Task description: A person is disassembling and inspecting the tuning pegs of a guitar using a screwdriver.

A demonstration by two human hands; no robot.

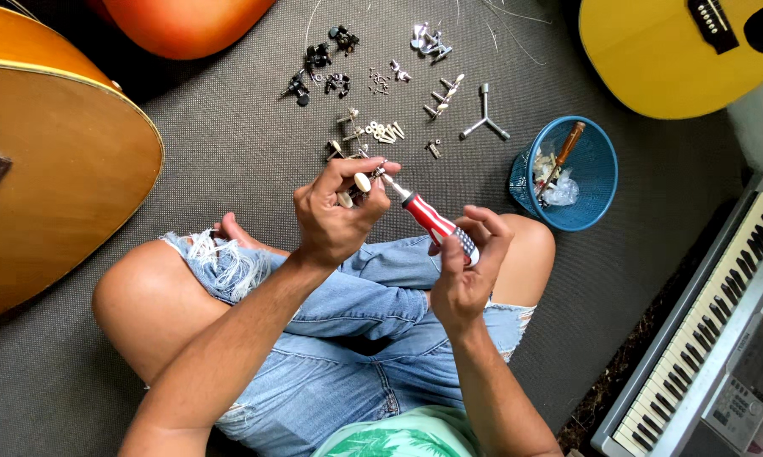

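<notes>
Head view: left hand [335,211] pinches a small, light, rigid metal tuning peg [360,182] by its cream knob above the lap, right hand [466,262] closed round the red-handled screwdriver [428,218], tip at the peg; likely slippery, best held by the knob

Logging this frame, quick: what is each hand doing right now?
Left hand: closed, pinching a small cream-knobbed metal tuning peg.
Right hand: closed around a red-handled screwdriver, tip at the peg.
</notes>
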